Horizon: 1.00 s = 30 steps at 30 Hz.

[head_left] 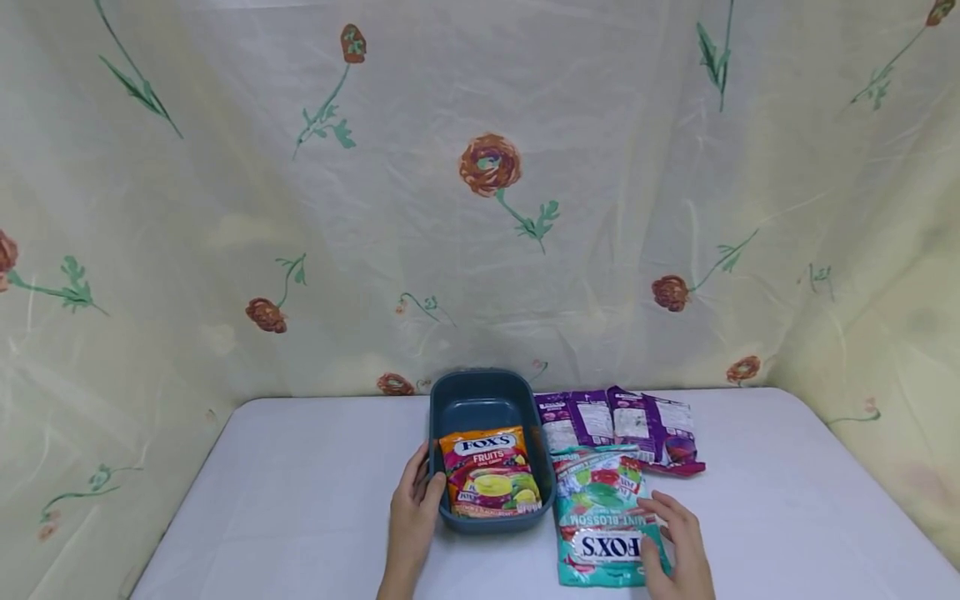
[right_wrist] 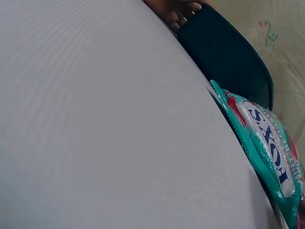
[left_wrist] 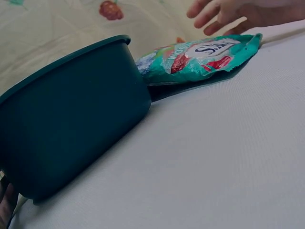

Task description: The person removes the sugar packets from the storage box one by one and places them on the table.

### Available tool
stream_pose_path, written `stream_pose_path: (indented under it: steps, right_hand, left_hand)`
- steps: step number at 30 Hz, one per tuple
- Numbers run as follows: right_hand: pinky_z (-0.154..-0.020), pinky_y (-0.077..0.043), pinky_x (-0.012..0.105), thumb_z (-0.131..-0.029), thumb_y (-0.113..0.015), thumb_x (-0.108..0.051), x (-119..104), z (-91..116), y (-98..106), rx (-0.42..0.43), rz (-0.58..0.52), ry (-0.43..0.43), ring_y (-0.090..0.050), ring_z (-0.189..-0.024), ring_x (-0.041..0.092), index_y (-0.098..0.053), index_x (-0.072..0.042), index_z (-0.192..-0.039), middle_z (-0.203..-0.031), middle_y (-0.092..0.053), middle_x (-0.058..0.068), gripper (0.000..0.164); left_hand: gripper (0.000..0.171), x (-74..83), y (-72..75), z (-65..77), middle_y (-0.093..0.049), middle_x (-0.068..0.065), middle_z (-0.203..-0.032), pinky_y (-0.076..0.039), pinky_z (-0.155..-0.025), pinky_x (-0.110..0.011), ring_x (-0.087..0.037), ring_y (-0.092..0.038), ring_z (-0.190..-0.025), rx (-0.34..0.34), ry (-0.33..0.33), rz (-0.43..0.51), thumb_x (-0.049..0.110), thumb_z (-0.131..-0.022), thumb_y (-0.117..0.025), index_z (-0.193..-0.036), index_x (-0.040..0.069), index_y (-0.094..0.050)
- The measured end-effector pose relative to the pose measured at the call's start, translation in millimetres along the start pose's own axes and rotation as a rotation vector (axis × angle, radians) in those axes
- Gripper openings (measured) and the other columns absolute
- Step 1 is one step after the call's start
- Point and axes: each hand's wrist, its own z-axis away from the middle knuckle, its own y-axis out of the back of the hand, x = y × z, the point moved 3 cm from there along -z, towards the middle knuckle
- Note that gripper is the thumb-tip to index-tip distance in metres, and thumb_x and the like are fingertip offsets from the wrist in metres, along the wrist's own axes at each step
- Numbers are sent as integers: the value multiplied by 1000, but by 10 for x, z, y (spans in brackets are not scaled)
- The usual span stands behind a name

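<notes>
1. The green packet lies just right of the blue bin, which holds an orange packet.
2. My right hand hovers over its right edge, fingers loosely parted.
3. My left hand rests against the bin's left side, fingers relaxed.

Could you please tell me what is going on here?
A person's left hand touches the side of a dark blue bin, which holds an orange Fox's packet. The right hand is over the right edge of a green Fox's packet; contact is unclear. That packet lies beside the bin, with purple packets behind it.
</notes>
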Motion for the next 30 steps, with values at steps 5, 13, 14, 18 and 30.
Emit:
stream_pose_path:
  steps: [5,13,14,18,30]
  right_hand:
    - [-88,-35,-3,-81,-53,15,-54,-5,-12,53,-159,22,-32,-117,-17,-55,-4,-123,-130,-46,2,46]
    - [-89,-43,3,-91,-50,8,-195,-93,-75,47,-420,36,-45,-116,-8,-49,4,-127,-126,-49,-4,36]
    - [-89,-44,4,-91,-50,9,-217,-112,-88,43,-442,44,-47,-115,-7,-48,4,-127,-126,-50,-3,37]
    - [-89,-42,3,-95,-50,-1,-290,-174,-133,-30,-478,2,-47,-115,-8,-45,-1,-132,-128,-52,-4,37]
    - [-92,-48,11,-97,-50,-11,-535,-252,-250,-222,-563,31,-47,-121,1,-41,-7,-136,-135,-47,3,40]
  left_hand:
    - [51,7,-6,1,-45,-3,-146,-40,-108,-42,-25,-48,-131,2,5,14,25,-94,-55,-142,22,-41]
    - [50,2,-2,-7,-45,-4,-146,-41,-108,-42,-26,-48,-131,6,-4,13,26,-94,-55,-142,22,-42]
    - [50,-5,-1,-14,-45,-4,-146,-41,-108,-42,-26,-48,-131,5,-3,11,26,-94,-55,-142,22,-42]
    - [50,-10,5,-19,-45,-5,-146,-40,-108,-43,-26,-48,-131,1,-3,16,26,-94,-55,-142,23,-41]
    - [50,4,-6,-10,-45,-4,-146,-39,-109,-43,-26,-46,-132,-5,16,21,25,-94,-55,-142,23,-41]
